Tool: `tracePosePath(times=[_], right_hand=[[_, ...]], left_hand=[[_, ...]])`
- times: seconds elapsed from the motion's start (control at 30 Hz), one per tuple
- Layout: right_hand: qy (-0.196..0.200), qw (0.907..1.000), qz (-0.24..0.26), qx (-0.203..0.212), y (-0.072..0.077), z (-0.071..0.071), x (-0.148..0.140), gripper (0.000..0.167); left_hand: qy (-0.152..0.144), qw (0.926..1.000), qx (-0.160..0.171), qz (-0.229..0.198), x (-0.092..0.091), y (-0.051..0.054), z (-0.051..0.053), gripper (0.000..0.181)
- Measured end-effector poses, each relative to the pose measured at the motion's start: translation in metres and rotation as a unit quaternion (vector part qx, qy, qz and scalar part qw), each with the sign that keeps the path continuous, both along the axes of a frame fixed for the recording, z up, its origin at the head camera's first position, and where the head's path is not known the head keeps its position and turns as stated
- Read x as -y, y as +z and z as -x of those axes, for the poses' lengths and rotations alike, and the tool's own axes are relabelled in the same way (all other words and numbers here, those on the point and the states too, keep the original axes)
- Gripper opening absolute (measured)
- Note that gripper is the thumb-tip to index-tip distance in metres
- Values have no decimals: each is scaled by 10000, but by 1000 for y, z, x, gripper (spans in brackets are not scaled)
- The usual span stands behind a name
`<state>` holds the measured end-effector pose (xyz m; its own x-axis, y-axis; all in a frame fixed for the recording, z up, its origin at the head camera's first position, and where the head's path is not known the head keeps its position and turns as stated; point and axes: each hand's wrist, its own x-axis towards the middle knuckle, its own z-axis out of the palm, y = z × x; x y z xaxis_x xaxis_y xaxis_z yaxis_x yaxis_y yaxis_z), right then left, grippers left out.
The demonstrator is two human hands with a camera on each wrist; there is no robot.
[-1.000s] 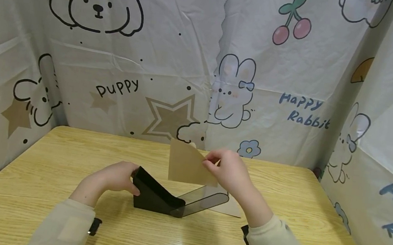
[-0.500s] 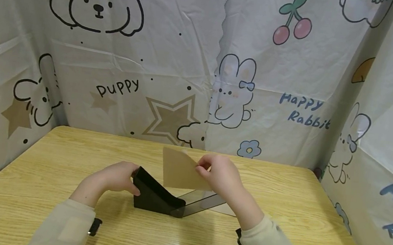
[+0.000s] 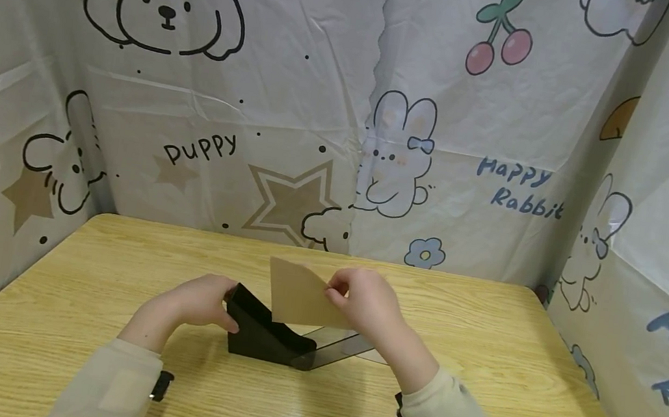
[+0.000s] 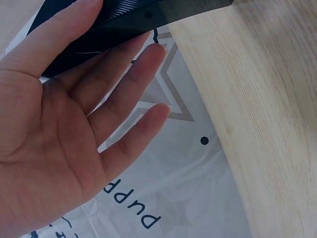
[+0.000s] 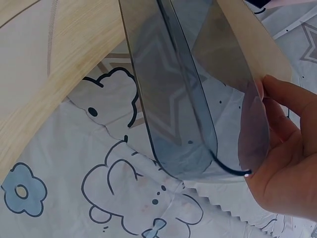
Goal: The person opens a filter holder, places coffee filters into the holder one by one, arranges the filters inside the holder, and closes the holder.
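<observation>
A black wedge-shaped filter holder box (image 3: pixel 260 338) stands on the table with its smoky see-through lid (image 3: pixel 333 354) swung down to the right. My left hand (image 3: pixel 200 300) grips the box's tall left end, thumb on the near side; in the left wrist view the thumb lies on its ribbed black surface (image 4: pixel 114 12). Between thumb and fingers, my right hand (image 3: pixel 369 305) pinches a tan paper coffee filter (image 3: pixel 300 295), raised upright above the box and lid. Part of the filter shows through the lid in the right wrist view. My right forearm hides the lid's end.
A second tan coffee filter (image 5: pixel 27 54) with a crimped edge lies flat on the wooden table (image 3: pixel 138 248), partly behind the lid and right arm. A printed cloth (image 3: pixel 298 94) hangs behind the table and along both sides.
My right hand has moved left and down with the coffee filter, bringing its lower edge over the black box. The left hand and the box have stayed in place.
</observation>
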<state>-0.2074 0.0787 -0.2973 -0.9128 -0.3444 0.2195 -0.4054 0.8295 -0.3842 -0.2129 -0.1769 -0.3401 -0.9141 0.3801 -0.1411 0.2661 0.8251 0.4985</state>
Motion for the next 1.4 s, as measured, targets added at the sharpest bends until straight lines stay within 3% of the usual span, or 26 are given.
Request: tracePosePath(times=[0.2, 0.57, 1.4], right_hand=[[88, 10000, 3, -22, -4, 0, 3, 7], [161, 9998, 5, 103, -12, 0, 7, 8], [258, 9994, -133, 206, -21, 2, 14, 9]], left_hand=[[-95, 9999, -60, -35, 0, 0, 1, 27], [-259, 9994, -50, -219, 1, 0, 0, 23], [-185, 9996, -23, -212, 2, -1, 0, 25]])
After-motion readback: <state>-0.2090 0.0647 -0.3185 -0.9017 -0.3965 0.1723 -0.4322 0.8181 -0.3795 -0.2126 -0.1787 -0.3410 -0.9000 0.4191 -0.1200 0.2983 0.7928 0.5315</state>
